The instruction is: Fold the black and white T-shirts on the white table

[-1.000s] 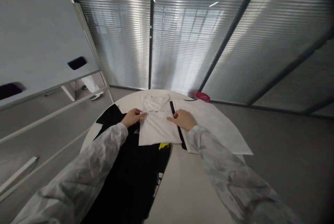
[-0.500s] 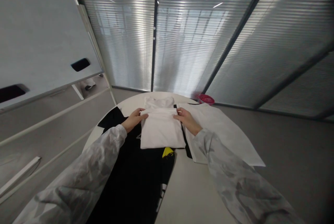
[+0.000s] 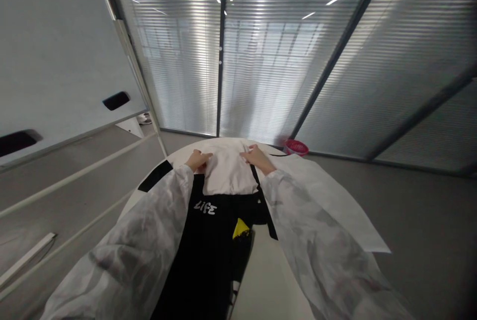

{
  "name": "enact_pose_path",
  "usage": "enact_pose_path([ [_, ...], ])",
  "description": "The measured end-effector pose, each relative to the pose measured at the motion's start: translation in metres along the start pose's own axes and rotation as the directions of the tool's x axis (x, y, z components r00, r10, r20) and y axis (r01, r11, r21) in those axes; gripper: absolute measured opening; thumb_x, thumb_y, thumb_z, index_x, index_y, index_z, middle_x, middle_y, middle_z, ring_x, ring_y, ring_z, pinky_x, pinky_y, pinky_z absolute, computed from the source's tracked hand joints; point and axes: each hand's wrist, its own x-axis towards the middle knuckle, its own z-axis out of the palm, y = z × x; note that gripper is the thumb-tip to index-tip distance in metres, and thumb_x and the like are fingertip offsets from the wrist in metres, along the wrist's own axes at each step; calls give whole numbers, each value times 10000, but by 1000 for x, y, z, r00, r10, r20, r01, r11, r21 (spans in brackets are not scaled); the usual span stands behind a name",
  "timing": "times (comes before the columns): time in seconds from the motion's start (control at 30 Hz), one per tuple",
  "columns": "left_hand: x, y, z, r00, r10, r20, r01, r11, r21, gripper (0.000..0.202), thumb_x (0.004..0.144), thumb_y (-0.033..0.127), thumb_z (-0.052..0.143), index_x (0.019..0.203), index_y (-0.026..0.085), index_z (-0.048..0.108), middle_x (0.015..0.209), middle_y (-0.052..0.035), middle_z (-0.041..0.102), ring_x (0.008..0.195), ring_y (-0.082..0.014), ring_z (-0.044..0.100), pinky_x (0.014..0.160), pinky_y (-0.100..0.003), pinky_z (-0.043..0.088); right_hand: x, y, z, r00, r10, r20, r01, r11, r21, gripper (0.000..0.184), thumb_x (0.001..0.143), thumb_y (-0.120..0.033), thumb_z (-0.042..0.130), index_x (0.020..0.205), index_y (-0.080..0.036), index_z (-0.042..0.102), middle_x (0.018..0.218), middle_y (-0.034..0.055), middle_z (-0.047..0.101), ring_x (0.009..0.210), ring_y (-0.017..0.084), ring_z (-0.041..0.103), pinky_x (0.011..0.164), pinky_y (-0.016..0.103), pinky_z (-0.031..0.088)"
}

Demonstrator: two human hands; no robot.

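A folded white garment (image 3: 229,175) lies at the far side of a round white table (image 3: 261,280). My left hand (image 3: 198,159) grips its far left corner with curled fingers. My right hand (image 3: 255,156) grips its far right corner the same way. Nearer to me a black T-shirt (image 3: 208,250) with white "LIFE" lettering and a yellow patch is spread flat, partly under the white garment. Both my arms wear pale grey patterned sleeves.
A large white garment (image 3: 328,196) lies flat on the table's right side and hangs over the edge. A red basket (image 3: 296,147) stands on the floor behind the table. A whiteboard on a stand (image 3: 55,61) leans at the left. Blinds cover the glass wall ahead.
Both hands have pushed the folded white garment away from me toward the table's far edge. The "LIFE" print on the black shirt has come into view.
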Motion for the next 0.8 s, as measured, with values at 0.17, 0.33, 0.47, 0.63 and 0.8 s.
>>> enact_pose_path([
  [0.17, -23, -22, -13, 994, 13, 111, -29, 990, 137, 622, 794, 509, 924, 1199, 111, 669, 822, -83, 761, 705, -228, 740, 573, -263, 493, -49, 14, 0, 983, -142, 114, 180, 849, -497, 554, 917, -429, 733, 1342, -124, 550, 1175, 206, 757, 1056, 351, 733, 907, 395, 526],
  [0.33, -50, -28, -25, 927, 90, 365, -222, 914, 339, 562, 758, 683, 875, 796, 155, 689, 614, -50, 686, 568, -182, 661, 468, -242, 378, -98, 10, -12, 986, -79, 147, 155, 752, -640, 473, 986, -594, 633, 1208, -177, 651, 1111, 186, 770, 1050, 362, 736, 891, 403, 499],
  [0.47, -76, -42, -30, 863, 149, 482, -275, 940, 201, 582, 725, 699, 882, 787, 179, 630, 611, -9, 653, 560, -155, 643, 462, -227, 374, -130, 23, -23, 985, -88, 147, 160, 776, -610, 424, 972, -638, 646, 1039, -221, 684, 992, 125, 772, 966, 311, 733, 833, 370, 485],
  [0.63, -104, -66, -29, 800, 179, 572, -115, 983, -147, 655, 642, 585, 984, 955, 215, 544, 741, 61, 624, 616, -172, 736, 494, -216, 472, -146, 50, -25, 944, -237, 229, 278, 947, -162, 396, 884, -411, 741, 1217, -238, 615, 1055, 28, 741, 737, 165, 662, 697, 285, 491],
  [0.8, -120, -62, -36, 899, 270, 344, -165, 938, -303, 612, 684, 592, 971, 913, 186, 573, 772, 8, 687, 800, -204, 784, 705, -278, 610, -155, 47, -32, 946, -304, 111, 278, 939, 204, 304, 850, -401, 714, 1082, -236, 606, 904, -9, 660, 727, 167, 639, 695, 295, 527],
])
